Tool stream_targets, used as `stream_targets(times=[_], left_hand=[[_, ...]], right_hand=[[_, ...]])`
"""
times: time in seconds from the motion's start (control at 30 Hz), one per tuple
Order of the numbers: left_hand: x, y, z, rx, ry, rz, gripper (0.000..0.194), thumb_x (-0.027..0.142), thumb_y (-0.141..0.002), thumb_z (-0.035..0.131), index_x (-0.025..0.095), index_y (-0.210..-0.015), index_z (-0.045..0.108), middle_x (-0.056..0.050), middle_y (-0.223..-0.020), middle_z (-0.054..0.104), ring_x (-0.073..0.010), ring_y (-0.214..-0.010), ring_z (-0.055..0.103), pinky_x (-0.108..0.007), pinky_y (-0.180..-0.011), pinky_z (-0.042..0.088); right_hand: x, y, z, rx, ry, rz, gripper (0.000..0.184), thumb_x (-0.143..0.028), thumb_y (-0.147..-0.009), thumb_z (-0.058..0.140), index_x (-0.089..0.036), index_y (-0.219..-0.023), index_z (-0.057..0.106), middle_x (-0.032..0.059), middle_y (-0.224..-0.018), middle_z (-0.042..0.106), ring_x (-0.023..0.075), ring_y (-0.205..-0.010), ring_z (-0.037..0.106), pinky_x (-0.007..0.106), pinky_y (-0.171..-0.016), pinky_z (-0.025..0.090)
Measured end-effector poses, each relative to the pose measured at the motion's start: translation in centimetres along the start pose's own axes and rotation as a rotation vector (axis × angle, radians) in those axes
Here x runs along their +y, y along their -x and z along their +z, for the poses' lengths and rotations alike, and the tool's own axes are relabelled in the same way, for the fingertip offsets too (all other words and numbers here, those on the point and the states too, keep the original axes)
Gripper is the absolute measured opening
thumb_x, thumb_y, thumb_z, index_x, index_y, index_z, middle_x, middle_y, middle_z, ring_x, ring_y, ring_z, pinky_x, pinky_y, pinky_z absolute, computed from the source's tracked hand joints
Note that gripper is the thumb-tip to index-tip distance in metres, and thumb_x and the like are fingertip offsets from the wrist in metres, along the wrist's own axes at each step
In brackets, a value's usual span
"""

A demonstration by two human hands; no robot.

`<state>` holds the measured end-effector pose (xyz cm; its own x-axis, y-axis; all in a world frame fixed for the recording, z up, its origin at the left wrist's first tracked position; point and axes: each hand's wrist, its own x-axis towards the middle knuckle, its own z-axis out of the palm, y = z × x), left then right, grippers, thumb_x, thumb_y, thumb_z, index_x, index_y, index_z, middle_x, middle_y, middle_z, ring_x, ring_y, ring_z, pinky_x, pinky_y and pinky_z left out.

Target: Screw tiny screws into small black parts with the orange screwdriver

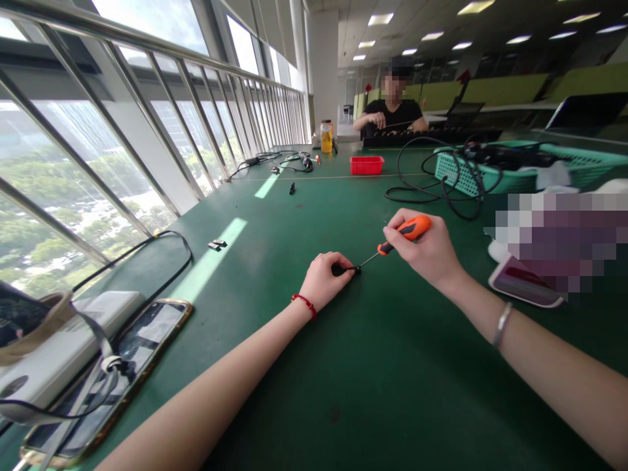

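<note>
My right hand grips a screwdriver by its orange and black handle. The thin metal shaft slants down to the left, its tip at a small black part. Pinched between the thumb and fingers of my left hand is that same part, held low at the green table top. Its exact kind is too small to make out, and my fingers hide some of it. A red bracelet is on my left wrist, a silver bangle on my right.
On the left lie a phone, a white box-shaped device and cables. Small black parts lie beyond my left hand. Further back are a red tray, a jar and a green basket. A person sits opposite.
</note>
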<state>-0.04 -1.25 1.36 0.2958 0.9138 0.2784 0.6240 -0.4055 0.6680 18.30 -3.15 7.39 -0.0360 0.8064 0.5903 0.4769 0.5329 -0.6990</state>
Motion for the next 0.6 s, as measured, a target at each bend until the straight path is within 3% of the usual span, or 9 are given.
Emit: stream_targets(times=[0.17, 0.3, 0.37, 0.5, 0.6], left_hand=[[-0.1, 0.0, 0.0, -0.003, 0.017, 0.021, 0.003, 0.019, -0.075, 0.063, 0.018, -0.075, 0.066, -0.001, -0.084, 0.069, -0.018, -0.085, 0.059, -0.031, -0.082, 0.045], [-0.1, -0.1, 0.0, -0.006, 0.016, 0.023, 0.002, 0.019, -0.075, 0.063, 0.018, -0.075, 0.065, -0.001, -0.083, 0.07, -0.0183, -0.085, 0.06, -0.032, -0.083, 0.045], [0.0, -0.1, 0.0, -0.008, 0.018, 0.021, 0.003, 0.018, -0.075, 0.063, 0.018, -0.075, 0.065, -0.001, -0.084, 0.07, -0.0181, -0.084, 0.06, -0.032, -0.082, 0.046], [-0.1, -0.1, 0.0, -0.002, -0.006, 0.033, 0.003, 0.019, -0.075, 0.063, 0.018, -0.076, 0.066, -0.001, -0.084, 0.07, -0.0182, -0.084, 0.06, -0.032, -0.082, 0.046], [-0.3, 0.0, 0.1, 0.0, -0.011, 0.042, 0.004, 0.019, -0.075, 0.062, 0.018, -0.077, 0.066, -0.001, -0.084, 0.07, -0.0179, -0.084, 0.061, -0.031, -0.081, 0.047]], right_hand=[[0.0, -0.1, 0.1, -0.019, -0.085, 0.065, 0.034, -0.042, -0.084, 0.045, -0.02, -0.058, 0.048, -0.0025, -0.055, 0.045, 0.0113, -0.05, 0.046, 0.026, -0.053, 0.035], [-1.1, -1.1, 0.0, 0.073, 0.131, 0.061, 0.013, -0.032, -0.076, 0.053, -0.021, -0.07, 0.049, -0.0026, -0.062, 0.05, 0.012, -0.055, 0.046, 0.026, -0.055, 0.035], [-2.1, -1.9, -0.5, 0.012, 0.279, 0.101, 0.013, -0.029, -0.07, 0.057, -0.022, -0.078, 0.05, -0.0032, -0.064, 0.052, 0.0123, -0.055, 0.046, 0.026, -0.054, 0.034], [-4.3, -2.9, -1.5, -0.281, 0.524, 0.2, 0.014, -0.038, -0.072, 0.056, -0.024, -0.072, 0.055, -0.0021, -0.058, 0.054, 0.0144, -0.052, 0.047, 0.026, -0.052, 0.03], [-5.1, -2.5, -1.4, -0.255, 0.621, 0.202, 0.041, -0.055, -0.083, 0.039, -0.023, -0.061, 0.051, 0.0005, -0.051, 0.05, 0.0161, -0.049, 0.046, 0.028, -0.052, 0.027]])
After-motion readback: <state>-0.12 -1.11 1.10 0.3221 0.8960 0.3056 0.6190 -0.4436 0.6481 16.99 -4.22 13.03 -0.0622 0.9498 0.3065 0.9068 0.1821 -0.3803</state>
